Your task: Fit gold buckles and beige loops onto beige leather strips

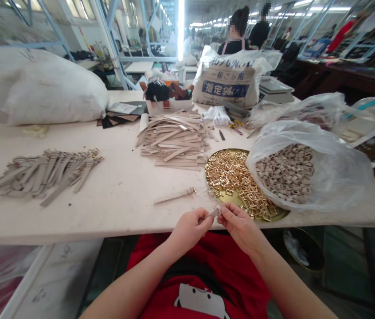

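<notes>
Near the table's front edge, my left hand (192, 226) is closed on a beige strap (213, 213) whose end sticks out between thumb and fingers. Fingers of my right hand (237, 221) pinch at that end; whatever small piece they hold is too small to make out. A single strap with a gold buckle (176, 195) lies just beyond my hands. To the right, a round gold tray (226, 199) bears many loose gold buckles (229, 170). Beside it, an open plastic bag (337, 177) is full of small beige loops (287, 173).
Plain strips (176, 135) are heaped mid-table, and buckled straps (46, 173) are piled at left. Behind stand a white sack (37, 86), a printed bag (227, 84) and a box (167, 105) of dark items. Scissors (236, 128) lie near the back. Other people (237, 33) are farther off.
</notes>
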A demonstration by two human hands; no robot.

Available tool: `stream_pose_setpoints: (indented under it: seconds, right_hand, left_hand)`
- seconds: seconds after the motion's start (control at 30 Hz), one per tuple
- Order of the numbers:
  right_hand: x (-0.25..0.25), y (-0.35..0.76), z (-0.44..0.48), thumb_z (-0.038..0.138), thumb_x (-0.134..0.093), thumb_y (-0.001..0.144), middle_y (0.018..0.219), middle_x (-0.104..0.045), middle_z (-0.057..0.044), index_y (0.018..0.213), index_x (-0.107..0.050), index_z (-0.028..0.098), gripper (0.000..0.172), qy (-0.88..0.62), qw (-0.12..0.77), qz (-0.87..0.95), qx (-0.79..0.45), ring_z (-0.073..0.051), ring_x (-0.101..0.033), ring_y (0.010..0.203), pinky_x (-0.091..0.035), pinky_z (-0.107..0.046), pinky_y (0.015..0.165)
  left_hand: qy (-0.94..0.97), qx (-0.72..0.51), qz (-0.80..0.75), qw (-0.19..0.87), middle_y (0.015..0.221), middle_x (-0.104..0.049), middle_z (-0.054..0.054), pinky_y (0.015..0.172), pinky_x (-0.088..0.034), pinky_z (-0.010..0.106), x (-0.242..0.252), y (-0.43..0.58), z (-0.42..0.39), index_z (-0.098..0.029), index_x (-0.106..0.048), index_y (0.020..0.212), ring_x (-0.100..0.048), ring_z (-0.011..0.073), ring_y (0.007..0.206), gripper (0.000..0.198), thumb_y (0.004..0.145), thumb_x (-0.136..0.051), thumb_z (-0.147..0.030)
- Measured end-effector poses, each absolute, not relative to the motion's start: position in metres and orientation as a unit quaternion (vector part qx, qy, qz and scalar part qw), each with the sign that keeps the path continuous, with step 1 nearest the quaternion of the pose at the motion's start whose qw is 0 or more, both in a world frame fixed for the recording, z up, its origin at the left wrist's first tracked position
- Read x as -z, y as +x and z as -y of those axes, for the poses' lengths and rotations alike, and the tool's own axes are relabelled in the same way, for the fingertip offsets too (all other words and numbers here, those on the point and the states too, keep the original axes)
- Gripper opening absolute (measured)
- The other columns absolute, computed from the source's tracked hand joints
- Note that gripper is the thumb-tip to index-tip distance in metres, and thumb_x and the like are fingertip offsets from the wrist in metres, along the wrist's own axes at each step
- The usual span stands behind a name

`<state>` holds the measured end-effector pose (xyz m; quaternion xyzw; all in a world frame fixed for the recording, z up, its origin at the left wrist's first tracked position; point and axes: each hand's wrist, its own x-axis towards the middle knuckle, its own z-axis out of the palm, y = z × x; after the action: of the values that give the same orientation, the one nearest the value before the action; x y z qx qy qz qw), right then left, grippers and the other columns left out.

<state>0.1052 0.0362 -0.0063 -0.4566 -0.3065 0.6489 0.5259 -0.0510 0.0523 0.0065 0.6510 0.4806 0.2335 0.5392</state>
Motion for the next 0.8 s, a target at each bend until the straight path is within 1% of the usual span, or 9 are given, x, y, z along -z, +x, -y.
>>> stream_pose_setpoints:
  seconds: [0.13, 0.23, 0.3, 0.43, 0.5, 0.6, 0.67, 0.73, 0.8]
  right_hand:
    - [0.015, 0.102, -0.031, 0.035, -0.072, 0.064, 0.069, -0.055, 0.003, 0.078, -0.062, 0.022, 0.022, -0.468, 0.525, 0.277, -0.655, -0.010, -0.048, 0.060, -0.043, -0.026, 0.061]
    - [0.019, 0.099, -0.028, 0.035, -0.071, 0.064, 0.077, -0.060, 0.001, 0.089, -0.063, 0.022, 0.029, -0.466, 0.495, 0.278, -0.679, -0.011, -0.053, 0.065, -0.045, -0.028, 0.065]
    - [0.021, 0.098, -0.027, 0.036, -0.069, 0.066, 0.078, -0.063, -0.001, 0.088, -0.064, 0.020, 0.028, -0.463, 0.477, 0.288, -0.689, -0.012, -0.055, 0.068, -0.045, -0.028, 0.067]
    - [0.022, 0.094, -0.028, 0.035, -0.071, 0.065, 0.075, -0.062, 0.001, 0.083, -0.064, 0.020, 0.024, -0.471, 0.512, 0.258, -0.670, -0.011, -0.055, 0.064, -0.046, -0.027, 0.064]
    - [0.022, 0.091, -0.027, 0.035, -0.071, 0.065, 0.074, -0.062, 0.001, 0.081, -0.064, 0.021, 0.022, -0.466, 0.520, 0.251, -0.670, -0.012, -0.055, 0.064, -0.046, -0.027, 0.064]
    - [0.021, 0.085, -0.022, 0.035, -0.070, 0.066, 0.080, -0.063, 0.000, 0.078, -0.065, 0.021, 0.019, -0.453, 0.508, 0.270, -0.681, -0.014, -0.057, 0.072, -0.047, -0.031, 0.070]
    - [0.021, 0.084, -0.019, 0.038, -0.068, 0.068, 0.081, -0.064, -0.001, 0.079, -0.065, 0.021, 0.021, -0.450, 0.512, 0.278, -0.677, -0.015, -0.056, 0.073, -0.046, -0.031, 0.072]
    - [0.023, 0.085, -0.017, 0.047, -0.060, 0.072, 0.079, -0.064, -0.002, 0.082, -0.066, 0.021, 0.029, -0.451, 0.525, 0.261, -0.673, -0.015, -0.055, 0.070, -0.046, -0.032, 0.070]
    - [0.025, 0.087, -0.016, 0.052, -0.056, 0.073, 0.074, -0.062, -0.002, 0.077, -0.066, 0.020, 0.034, -0.454, 0.527, 0.232, -0.680, -0.014, -0.053, 0.064, -0.046, -0.031, 0.064]
  left_hand:
    - [0.687, -0.183, -0.482, 0.512, 0.047, -0.047, -0.004, 0.047, -0.027, 0.021, -0.009, -0.053, -0.057, -0.017, -0.051, 0.061, -0.040, 0.0099, 0.049, 0.026, 0.077, -0.043, -0.036]
    - [0.704, -0.165, -0.467, 0.510, 0.050, -0.050, -0.003, 0.047, -0.027, 0.021, -0.006, -0.054, -0.059, -0.016, -0.057, 0.065, -0.042, 0.0105, 0.050, 0.027, 0.078, -0.042, -0.035]
    - [0.702, -0.166, -0.460, 0.518, 0.054, -0.052, -0.002, 0.048, -0.029, 0.021, -0.003, -0.055, -0.058, -0.016, -0.058, 0.069, -0.044, 0.0108, 0.052, 0.027, 0.079, -0.042, -0.036]
    - [0.663, -0.200, -0.457, 0.558, 0.063, -0.056, -0.002, 0.051, -0.033, 0.020, 0.004, -0.057, -0.055, -0.016, -0.053, 0.093, -0.046, 0.0102, 0.055, 0.022, 0.079, -0.042, -0.030]
    - [0.643, -0.229, -0.448, 0.578, 0.068, -0.057, -0.001, 0.054, -0.036, 0.020, 0.006, -0.057, -0.053, -0.016, -0.048, 0.098, -0.049, 0.0098, 0.058, 0.022, 0.079, -0.042, -0.025]
    - [0.618, -0.267, -0.440, 0.594, 0.072, -0.058, 0.000, 0.058, -0.039, 0.020, 0.008, -0.056, -0.051, -0.016, -0.044, 0.092, -0.052, 0.0096, 0.063, 0.015, 0.078, -0.042, -0.021]
    - [0.605, -0.264, -0.450, 0.601, 0.069, -0.057, -0.001, 0.054, -0.039, 0.020, 0.009, -0.057, -0.051, -0.017, -0.042, 0.091, -0.051, 0.0087, 0.057, 0.013, 0.078, -0.043, -0.020]
    - [0.598, -0.248, -0.466, 0.603, 0.064, -0.054, -0.004, 0.050, -0.037, 0.019, 0.010, -0.058, -0.051, -0.018, -0.040, 0.090, -0.048, 0.0080, 0.051, 0.015, 0.076, -0.045, -0.021]
    - [0.602, -0.238, -0.476, 0.596, 0.062, -0.052, -0.004, 0.049, -0.037, 0.020, 0.010, -0.059, -0.051, -0.018, -0.041, 0.088, -0.049, 0.0085, 0.051, 0.015, 0.075, -0.048, -0.023]
